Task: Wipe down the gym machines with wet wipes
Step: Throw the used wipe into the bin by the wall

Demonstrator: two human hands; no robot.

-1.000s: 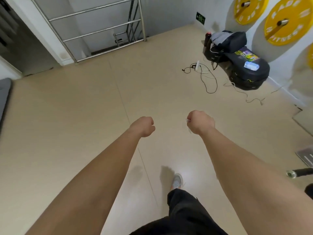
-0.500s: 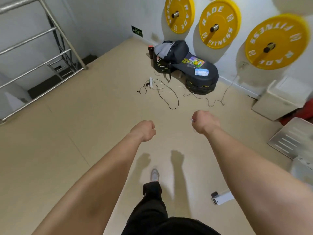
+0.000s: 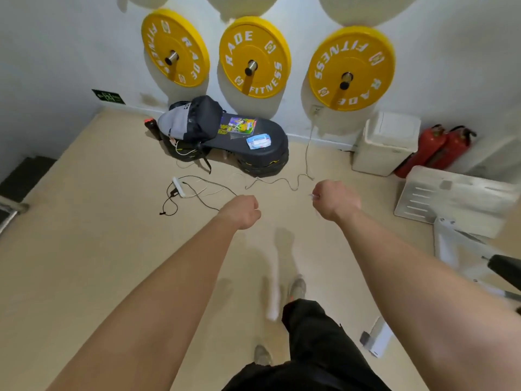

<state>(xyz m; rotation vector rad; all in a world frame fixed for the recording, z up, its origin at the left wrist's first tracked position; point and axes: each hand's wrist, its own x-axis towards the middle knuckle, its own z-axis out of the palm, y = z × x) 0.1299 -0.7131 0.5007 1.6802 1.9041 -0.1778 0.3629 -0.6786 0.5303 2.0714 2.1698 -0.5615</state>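
The view had swung from the stair railing to the yellow plates (image 3: 255,56); the wet wipes pack (image 3: 258,141) now lay well ahead of the fingers, on a black pad (image 3: 275,153); the left hand (image 3: 244,211) was fisted, seemingly empty; the right hand (image 3: 335,203) curled round a pale scrap (image 3: 313,196), too small to identify; probably the person was heading for fresh wipes.

This place is a gym. At the top of the frame, three yellow weight plates (image 3: 255,56) marked "RADE FITNESS" hang on pegs on the white wall (image 3: 56,38). Below them, black pads (image 3: 253,156) are stacked on the beige floor (image 3: 84,249). At the right edge stands a gym machine (image 3: 454,198) with a metal footplate.
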